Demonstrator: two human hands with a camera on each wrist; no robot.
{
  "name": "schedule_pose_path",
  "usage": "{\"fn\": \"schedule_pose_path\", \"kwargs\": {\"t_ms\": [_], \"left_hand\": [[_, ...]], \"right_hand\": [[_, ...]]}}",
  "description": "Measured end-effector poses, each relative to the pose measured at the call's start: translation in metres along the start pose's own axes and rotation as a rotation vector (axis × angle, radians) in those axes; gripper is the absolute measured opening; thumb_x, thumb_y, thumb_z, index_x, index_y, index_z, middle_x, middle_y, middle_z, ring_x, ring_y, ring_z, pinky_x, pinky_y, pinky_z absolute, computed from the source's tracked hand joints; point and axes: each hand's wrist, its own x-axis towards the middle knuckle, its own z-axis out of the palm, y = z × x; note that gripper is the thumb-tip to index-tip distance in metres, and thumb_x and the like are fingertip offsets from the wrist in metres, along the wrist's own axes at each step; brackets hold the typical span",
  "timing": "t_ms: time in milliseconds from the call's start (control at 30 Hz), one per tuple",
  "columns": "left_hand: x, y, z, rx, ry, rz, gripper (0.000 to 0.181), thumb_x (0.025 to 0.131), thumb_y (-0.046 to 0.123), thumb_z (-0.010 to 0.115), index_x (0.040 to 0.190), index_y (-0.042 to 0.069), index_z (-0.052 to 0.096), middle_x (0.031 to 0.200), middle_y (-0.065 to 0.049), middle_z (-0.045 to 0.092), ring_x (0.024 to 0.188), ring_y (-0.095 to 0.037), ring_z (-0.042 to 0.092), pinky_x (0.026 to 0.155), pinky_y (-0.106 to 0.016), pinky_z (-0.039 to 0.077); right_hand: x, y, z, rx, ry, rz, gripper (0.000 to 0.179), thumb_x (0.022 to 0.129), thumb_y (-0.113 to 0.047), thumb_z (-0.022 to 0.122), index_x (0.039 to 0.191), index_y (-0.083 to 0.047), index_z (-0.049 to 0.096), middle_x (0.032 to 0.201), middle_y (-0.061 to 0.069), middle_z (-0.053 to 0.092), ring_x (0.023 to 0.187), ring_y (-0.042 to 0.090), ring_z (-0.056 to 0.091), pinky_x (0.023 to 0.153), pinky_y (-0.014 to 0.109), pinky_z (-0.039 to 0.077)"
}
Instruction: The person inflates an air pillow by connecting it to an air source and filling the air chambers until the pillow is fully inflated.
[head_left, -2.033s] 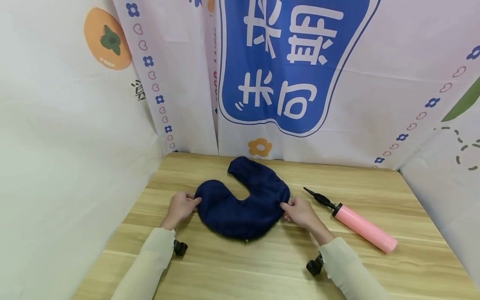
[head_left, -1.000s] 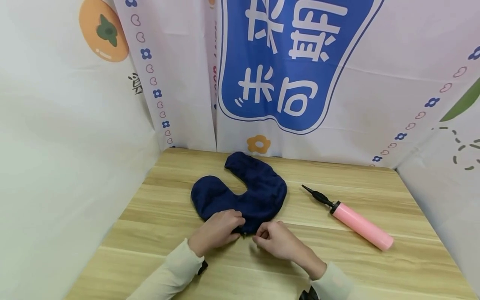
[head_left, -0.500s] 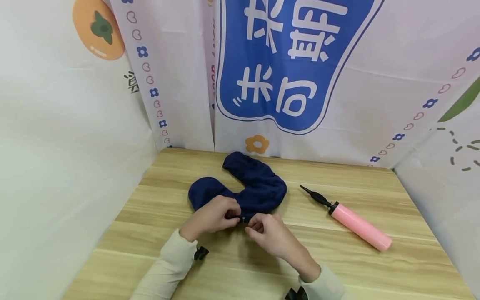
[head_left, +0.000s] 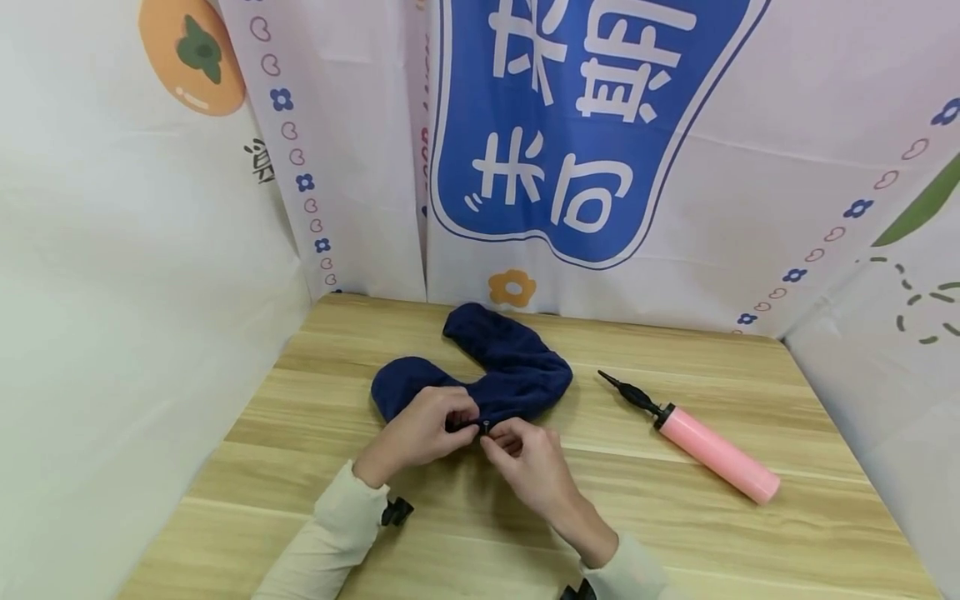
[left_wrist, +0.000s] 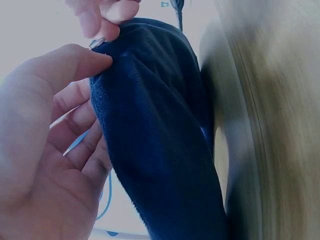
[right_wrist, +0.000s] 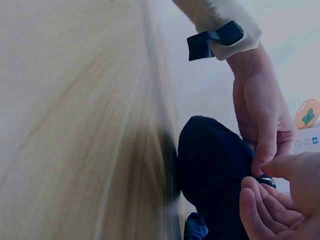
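A navy plush U-shaped neck pillow (head_left: 517,379) lies on the wooden table, its near edge raised. My left hand (head_left: 423,427) pinches that edge; in the left wrist view the thumb (left_wrist: 97,62) presses the fabric against curled fingers. Right beside it, my right hand (head_left: 534,467) pinches at a small metal zipper pull (head_left: 486,427) with thumb and forefinger. The zipper pull (left_wrist: 97,43) shows between both hands' fingertips in the left wrist view. In the right wrist view the fingertips partly cover the zipper pull (right_wrist: 267,180).
A pink hand pump (head_left: 720,452) with a black nozzle lies to the right of the pillow on the wooden table (head_left: 675,533). Printed white cloth (head_left: 360,167) hangs behind the table and at its sides. Each wrist carries a small black camera.
Both hands have left the pillow's two sides and come together at its near edge. That edge has been lifted and pushed a little away. The pump stays put.
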Motion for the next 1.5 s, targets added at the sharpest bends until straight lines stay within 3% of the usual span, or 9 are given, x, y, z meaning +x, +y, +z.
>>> {"fn": "schedule_pose_path", "kwargs": {"t_ms": [367, 567, 800, 933, 1167, 1367, 1500], "left_hand": [[0.001, 0.014, 0.003, 0.163, 0.013, 0.052, 0.014, 0.091, 0.010, 0.080, 0.084, 0.016, 0.070, 0.079, 0.005, 0.060, 0.070, -0.004, 0.051, 0.065, -0.018, 0.045], [-0.004, 0.017, 0.004, 0.307, 0.042, 0.136, 0.014, 0.092, 0.011, 0.080, 0.084, 0.016, 0.069, 0.082, 0.005, 0.062, 0.072, -0.007, 0.051, 0.066, -0.020, 0.047], [-0.008, 0.020, 0.005, 0.466, 0.044, 0.243, 0.016, 0.093, 0.013, 0.079, 0.083, 0.016, 0.067, 0.081, 0.006, 0.060, 0.075, -0.010, 0.053, 0.067, -0.022, 0.049], [-0.012, 0.020, 0.005, 0.504, 0.030, 0.234, 0.016, 0.093, 0.013, 0.079, 0.084, 0.016, 0.067, 0.081, 0.005, 0.060, 0.074, -0.011, 0.054, 0.067, -0.023, 0.050], [-0.021, 0.019, 0.004, 0.497, 0.059, 0.197, 0.015, 0.090, 0.013, 0.082, 0.084, 0.016, 0.068, 0.082, 0.005, 0.061, 0.074, -0.011, 0.054, 0.066, -0.024, 0.052], [-0.014, 0.026, 0.018, 0.516, 0.126, 0.192, 0.022, 0.086, 0.023, 0.088, 0.098, 0.013, 0.073, 0.092, 0.001, 0.065, 0.079, -0.012, 0.058, 0.071, -0.025, 0.055], [-0.013, 0.029, 0.026, 0.569, 0.143, 0.194, 0.018, 0.087, 0.019, 0.087, 0.095, 0.013, 0.072, 0.089, 0.001, 0.064, 0.078, -0.013, 0.058, 0.071, -0.027, 0.056]], "right_hand": [[0.000, 0.003, 0.000, 0.000, 0.023, 0.016, 0.010, 0.093, -0.008, 0.080, 0.086, -0.014, 0.075, 0.077, -0.003, 0.076, 0.064, -0.001, 0.068, 0.062, 0.018, 0.058], [-0.001, 0.002, -0.004, -0.080, -0.019, -0.007, 0.011, 0.093, -0.009, 0.078, 0.085, -0.014, 0.074, 0.076, -0.004, 0.075, 0.064, -0.002, 0.066, 0.061, 0.017, 0.056], [-0.002, 0.002, -0.017, -0.209, -0.056, -0.144, 0.015, 0.094, -0.009, 0.078, 0.082, -0.015, 0.069, 0.073, -0.006, 0.071, 0.063, -0.003, 0.062, 0.057, 0.014, 0.052], [-0.001, 0.007, -0.025, -0.278, -0.071, -0.219, 0.016, 0.095, -0.009, 0.078, 0.083, -0.013, 0.068, 0.073, -0.006, 0.070, 0.062, -0.003, 0.060, 0.056, 0.012, 0.050], [0.000, 0.019, -0.036, -0.207, -0.115, -0.129, 0.016, 0.096, -0.008, 0.077, 0.082, -0.011, 0.069, 0.073, -0.005, 0.070, 0.062, -0.006, 0.059, 0.056, 0.015, 0.053], [0.001, 0.017, -0.038, -0.122, -0.142, -0.093, 0.012, 0.099, -0.009, 0.074, 0.088, -0.010, 0.071, 0.078, 0.003, 0.074, 0.065, -0.003, 0.063, 0.060, 0.018, 0.056], [0.001, 0.015, -0.038, -0.118, -0.136, -0.088, 0.011, 0.100, -0.010, 0.073, 0.089, -0.009, 0.070, 0.078, 0.005, 0.073, 0.063, -0.004, 0.060, 0.057, 0.018, 0.054]]}}
